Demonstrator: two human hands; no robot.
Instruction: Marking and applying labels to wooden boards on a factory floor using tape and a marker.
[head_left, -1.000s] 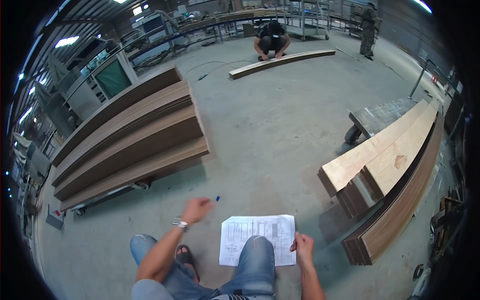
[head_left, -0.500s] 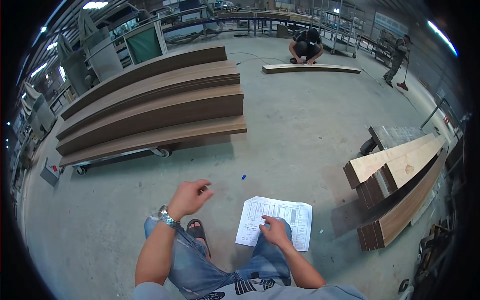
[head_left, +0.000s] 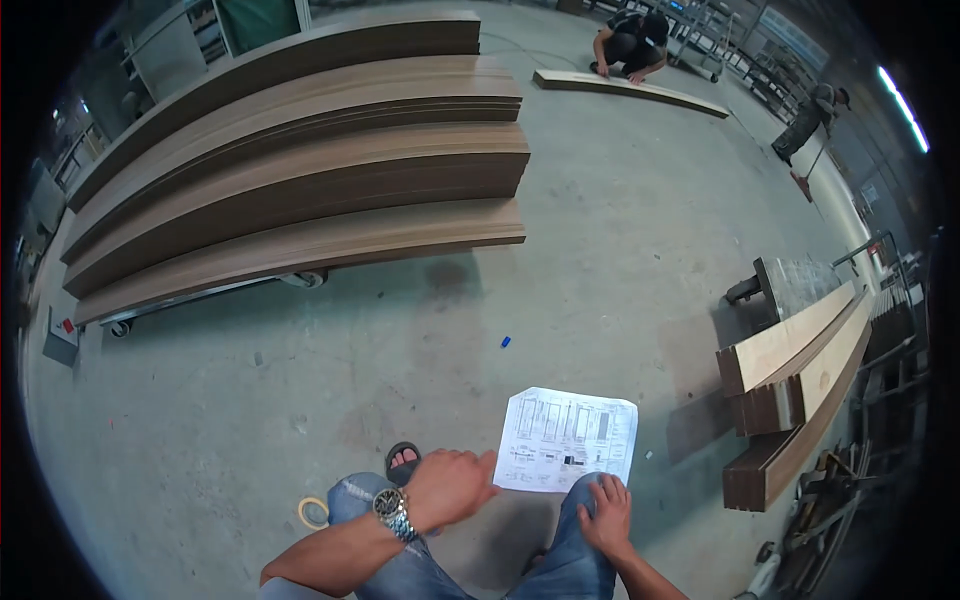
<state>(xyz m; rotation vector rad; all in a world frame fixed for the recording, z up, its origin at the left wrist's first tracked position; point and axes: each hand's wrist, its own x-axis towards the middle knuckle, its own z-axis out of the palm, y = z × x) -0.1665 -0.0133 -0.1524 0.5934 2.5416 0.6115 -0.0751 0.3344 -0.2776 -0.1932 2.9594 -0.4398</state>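
My left hand (head_left: 455, 490), with a metal watch (head_left: 391, 508) at the wrist, hovers over my lap beside the lower left corner of a printed drawing sheet (head_left: 545, 425). Its back faces up and its fingers bend down out of sight, so any grip is hidden. On my right knee rests my right hand (head_left: 607, 515), fingers apart and holding nothing. The sheet lies flat on the floor just beyond that knee, covered with line diagrams.
Stacked long brown boards (head_left: 300, 165) fill a wheeled cart at the left. More boards (head_left: 790, 350) lie at the right. A small blue object (head_left: 506, 342) and a tape roll (head_left: 313, 513) are on the floor. One person (head_left: 630, 48) crouches at a board; another (head_left: 812, 125) sweeps.
My left hand has moved right and down toward the sheet. My right hand has drawn back from over the sheet onto my knee. The view has tilted downward, and the tape roll now shows.
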